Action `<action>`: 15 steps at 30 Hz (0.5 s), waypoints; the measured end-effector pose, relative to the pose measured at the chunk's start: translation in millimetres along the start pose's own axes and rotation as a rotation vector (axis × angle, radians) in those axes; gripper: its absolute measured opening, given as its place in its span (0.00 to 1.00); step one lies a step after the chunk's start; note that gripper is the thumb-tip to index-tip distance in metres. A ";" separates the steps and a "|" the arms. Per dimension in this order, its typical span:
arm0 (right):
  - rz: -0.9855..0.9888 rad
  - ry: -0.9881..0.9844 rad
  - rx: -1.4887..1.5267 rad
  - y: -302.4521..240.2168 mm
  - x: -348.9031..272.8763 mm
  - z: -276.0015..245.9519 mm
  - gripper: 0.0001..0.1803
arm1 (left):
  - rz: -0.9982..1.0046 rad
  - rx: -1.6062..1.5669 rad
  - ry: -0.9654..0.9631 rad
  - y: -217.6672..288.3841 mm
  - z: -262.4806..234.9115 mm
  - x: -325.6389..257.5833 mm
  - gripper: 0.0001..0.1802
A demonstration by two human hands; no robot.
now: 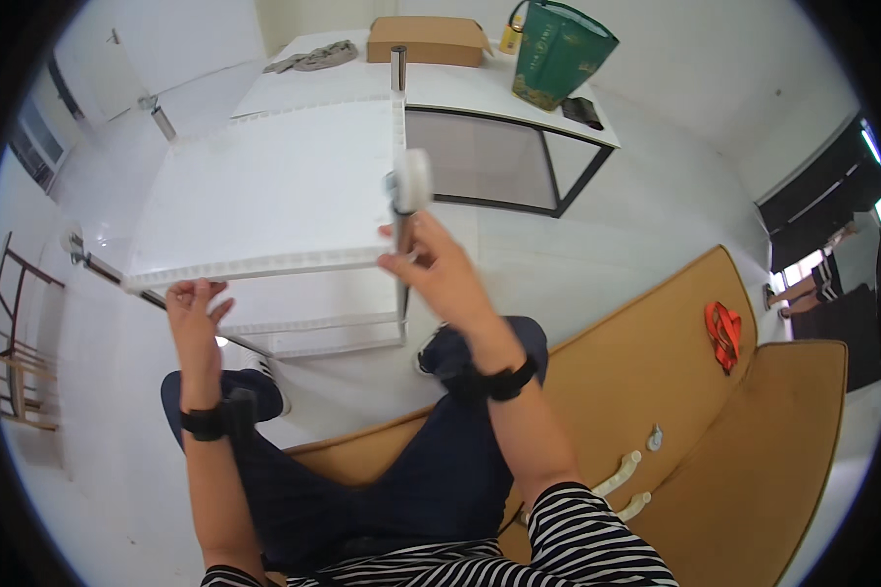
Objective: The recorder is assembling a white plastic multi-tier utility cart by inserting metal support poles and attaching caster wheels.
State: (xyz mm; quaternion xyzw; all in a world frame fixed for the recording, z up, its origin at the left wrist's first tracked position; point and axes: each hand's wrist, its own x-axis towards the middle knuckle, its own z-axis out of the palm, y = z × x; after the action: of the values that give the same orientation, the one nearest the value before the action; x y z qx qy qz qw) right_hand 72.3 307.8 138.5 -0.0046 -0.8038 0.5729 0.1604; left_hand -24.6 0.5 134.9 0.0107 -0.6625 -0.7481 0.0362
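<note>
In front of me stands a white shelf rack with raised grid-like rims and metal tube posts at its corners. My right hand is closed, thumb and fingers pinching around the base of a white caster wheel at the near right post. The caster is blurred, and the fingers hide where it meets the tube. By the near left corner, my left hand has its fingers loosely bent and thumb apart, at the shelf's front rim. Another caster sits on the near left post. The far right post shows a bare end.
I sit on a tan sofa with a loose caster, white curved pieces and a red strap. Behind the rack, a white table holds a cardboard box and green bag. A person stands far right.
</note>
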 end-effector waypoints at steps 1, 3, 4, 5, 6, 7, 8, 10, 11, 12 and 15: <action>-0.062 0.054 -0.121 -11.0 -12.2 17.8 0.22 | -0.007 0.013 -0.027 3.8 -13.7 13.0 0.11; -0.153 0.086 -0.218 -39.9 -40.1 54.6 0.26 | 0.003 0.020 -0.074 9.2 -30.9 38.3 0.12; -0.201 0.061 -0.183 -52.2 -50.7 76.0 0.29 | -0.028 -0.005 -0.043 6.2 -47.6 59.0 0.14; -0.156 0.026 -0.044 -59.6 -64.4 101.5 0.32 | -0.044 -0.033 -0.131 1.0 -71.5 84.8 0.17; -0.109 -0.005 0.095 -63.7 -77.2 119.6 0.35 | -0.066 -0.061 -0.221 -6.3 -81.7 102.5 0.21; -0.084 -0.113 0.013 -67.3 -85.1 118.2 0.36 | -0.071 -0.024 -0.237 -5.2 -63.7 94.6 0.24; -0.050 -0.220 -0.067 -69.2 -91.3 113.3 0.38 | -0.078 0.012 -0.257 -0.8 -51.4 81.5 0.27; -0.051 -0.238 -0.145 -68.5 -101.3 90.9 0.40 | -0.092 0.030 -0.479 8.0 -82.3 74.0 0.32; -0.076 -0.261 -0.132 -60.8 -106.9 75.5 0.35 | -0.054 0.065 -0.515 10.3 -97.5 65.7 0.30; -0.096 -0.285 -0.121 -53.0 -114.4 55.9 0.31 | 0.112 0.328 -0.515 9.7 -104.2 48.6 0.30; 0.270 0.119 -0.194 -9.5 -152.2 -29.1 0.15 | -0.054 -0.187 -0.497 14.4 -96.7 -17.2 0.37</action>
State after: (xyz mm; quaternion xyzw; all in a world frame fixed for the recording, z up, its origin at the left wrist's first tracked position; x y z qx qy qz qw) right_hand 226.0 302.2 117.2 -0.1620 -0.8365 0.5076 0.1281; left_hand -0.7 -95.8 136.9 -0.1589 -0.5786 -0.7864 -0.1467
